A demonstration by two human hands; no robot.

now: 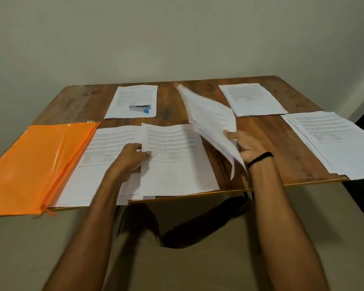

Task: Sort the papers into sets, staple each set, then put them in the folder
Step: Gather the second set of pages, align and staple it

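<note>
Around the wooden surface (168, 95) there was plenty lying about. An orange folder (36, 164) lay flat at 9 o'clock, its near end hanging over the edge. At 11 o'clock sat a blue-and-grey stapler (140, 108) on top of a far set (135, 93). Another stack (252, 99) lay at 1 o'clock, and a fanned stack (332, 141) at 3 o'clock jutted past the right edge.

At 6 o'clock the near pile (172, 164) lay with its long axis running 6 to 12, overlapping a second pile (105, 143) just beside the folder. The left hand (132, 156) was on it, grip curled and pinching the top sheet's left edge.

The right hand (246, 145), black band (260, 159) on the wrist, had its grip clamped on the lifted sheaf (210, 120). That sheaf was up off the surface, tilted and blurred, with its long axis running from 5 o'clock up to 11 and its far corner pointing at the wall. It stood between the near pile and the 1 o'clock stack.
</note>
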